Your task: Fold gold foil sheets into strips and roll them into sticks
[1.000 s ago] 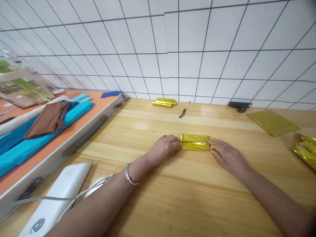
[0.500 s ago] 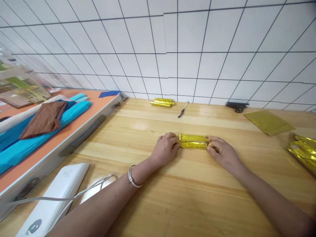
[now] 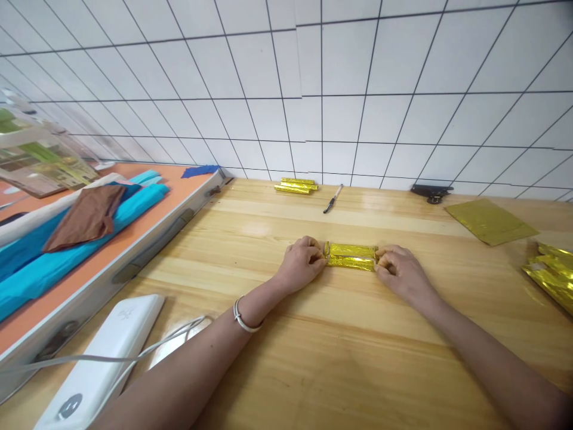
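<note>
A small folded piece of shiny gold foil paper [image 3: 351, 256] lies on the wooden table, its long sides folded or rolled toward a seam in the middle. Around its left end the fingers of my left hand [image 3: 302, 263] are closed, thumb and forefinger pinching the edge. My right hand [image 3: 400, 270] pinches the right end in the same way. Both short ends of the foil are partly hidden by the fingertips. A bracelet [image 3: 244, 316] circles my left wrist.
Rolled gold foil pieces [image 3: 295, 186] and a pen [image 3: 333, 199] lie near the tiled wall. Right are a black clip [image 3: 432, 192], a flat gold sheet [image 3: 491, 221] and crumpled foil [image 3: 550, 275]. Left are a white power bank [image 3: 105, 358] with cable and an orange board [image 3: 147, 224] bearing coloured papers.
The hands and the foil stay in almost the same place, with slight finger shifts at both ends. The view has moved a little, so the things at left appear slightly further right.
</note>
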Tool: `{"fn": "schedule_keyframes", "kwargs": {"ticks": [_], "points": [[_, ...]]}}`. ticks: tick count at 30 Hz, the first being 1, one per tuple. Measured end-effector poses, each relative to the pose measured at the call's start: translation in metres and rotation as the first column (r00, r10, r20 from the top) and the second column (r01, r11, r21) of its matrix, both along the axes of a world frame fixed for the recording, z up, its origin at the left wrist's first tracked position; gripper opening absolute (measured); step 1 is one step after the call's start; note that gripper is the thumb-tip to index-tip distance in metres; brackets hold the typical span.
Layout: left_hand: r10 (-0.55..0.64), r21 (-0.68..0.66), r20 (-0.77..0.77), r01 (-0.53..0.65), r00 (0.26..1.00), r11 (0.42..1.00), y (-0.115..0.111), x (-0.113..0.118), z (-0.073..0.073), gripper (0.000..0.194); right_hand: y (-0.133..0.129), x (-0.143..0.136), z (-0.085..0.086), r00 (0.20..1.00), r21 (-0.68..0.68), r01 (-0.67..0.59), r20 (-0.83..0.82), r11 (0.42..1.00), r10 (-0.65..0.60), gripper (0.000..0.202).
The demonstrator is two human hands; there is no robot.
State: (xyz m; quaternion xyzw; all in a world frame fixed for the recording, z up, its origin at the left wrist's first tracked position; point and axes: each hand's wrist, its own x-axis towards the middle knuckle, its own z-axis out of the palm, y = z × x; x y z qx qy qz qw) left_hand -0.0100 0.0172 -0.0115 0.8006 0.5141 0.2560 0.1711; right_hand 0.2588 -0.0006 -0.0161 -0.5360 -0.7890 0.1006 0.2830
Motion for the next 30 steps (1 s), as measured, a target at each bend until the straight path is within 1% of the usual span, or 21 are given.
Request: {"fn": "schedule_keyframes", "kwargs": {"ticks": [3,6,9,16,23,27,30], "points": [[-0.039,-0.023,0.018,0.040,0.999,0.999,0.0021,-0.0045,-0.0005,0.013,0.0010,0.0013,-0.0001,1.000,0.001,-0.014,-0.007,1.000,0.014,0.012],[-0.042,-0.023,0.019,0.042,0.999,0.999,0.0027,-0.0056,-0.0012,0.012,0.0012,0.0021,-0.0001,0.999,-0.008,-0.032,-0.022,0.999,0.032,0.012],[-0.043,-0.017,0.023,0.044,0.999,0.999,0.0023,-0.0052,-0.0012,0.011,0.0007,0.0028,-0.0003,0.999,-0.013,-0.025,-0.035,1.000,0.025,0.013],[-0.057,-0.023,-0.002,0.057,0.998,0.998,0.0022,-0.0050,0.0035,0.013,0.0026,0.0058,-0.0037,0.999,-0.001,-0.033,-0.039,0.999,0.032,0.013],[-0.023,0.001,-0.054,0.024,0.998,1.000,0.0035,-0.0018,0.0014,0.016,0.0048,0.0059,-0.0038,0.999,0.015,-0.044,-0.018,0.999,0.045,0.014],[0.018,0.005,-0.090,-0.017,0.996,1.000,0.0024,0.0022,0.0004,0.017,0.0052,0.0049,-0.0032,0.999,-0.010,-0.042,-0.001,0.999,0.042,0.014],[0.032,0.016,-0.106,-0.031,0.994,0.999,0.0014,0.0038,0.0009,0.013,0.0045,0.0047,-0.0042,1.000,-0.017,-0.021,0.016,1.000,0.021,0.013]]}}
